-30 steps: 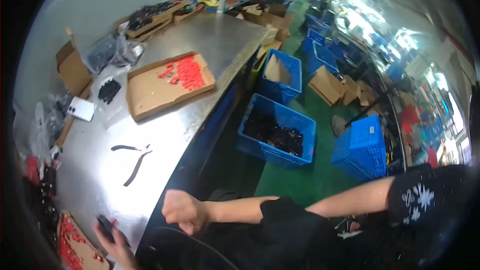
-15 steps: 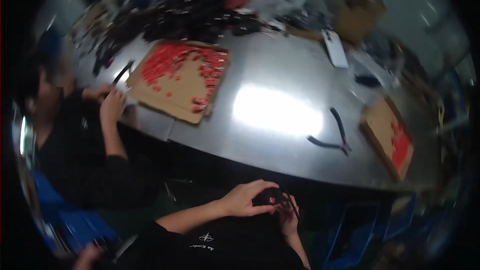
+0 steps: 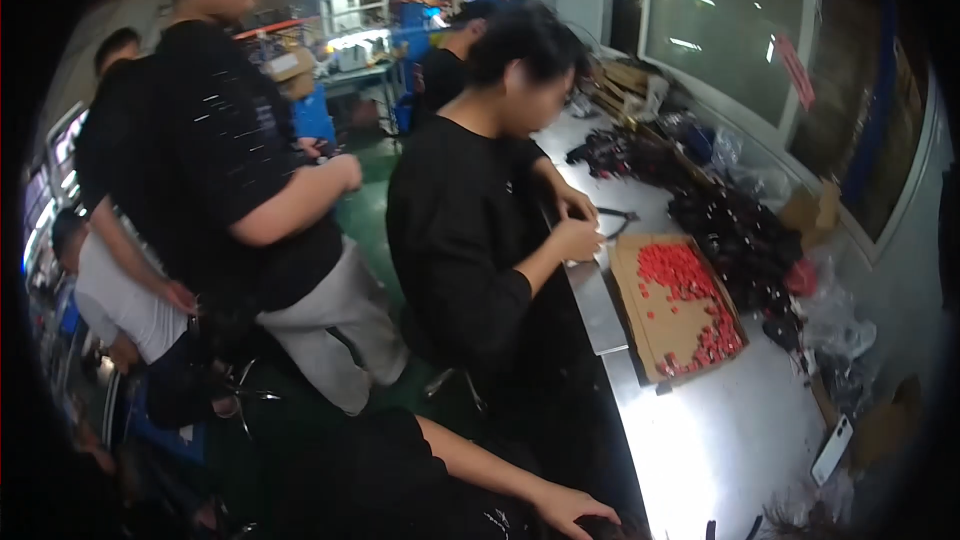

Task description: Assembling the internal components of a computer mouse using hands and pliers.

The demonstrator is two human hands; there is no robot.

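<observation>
At the lower edge, my left hand (image 3: 572, 510) reaches in with its fingers curled over a black rounded object (image 3: 606, 528). Only a dark sliver of that object shows, so its kind cannot be made out. My right hand is out of the picture. To the right of my hand, the black handles (image 3: 753, 527) of a hand tool stick up from the lower edge over the metal table (image 3: 650, 430). Farther along the table lies a shallow cardboard tray (image 3: 648, 340) with many small red pieces (image 3: 672, 270).
A seated co-worker (image 3: 460, 230) in black works with both hands beside the tray, near black-handled pliers (image 3: 622, 215). Another person (image 3: 220, 130) stands behind at the left. Black parts (image 3: 730, 225), plastic bags (image 3: 840, 320) and a white phone (image 3: 832, 450) line the table's far side.
The view has swung far to the left. My right hand and the second cardboard tray have left the picture; my left hand now shows at the lower edge, still closed.
</observation>
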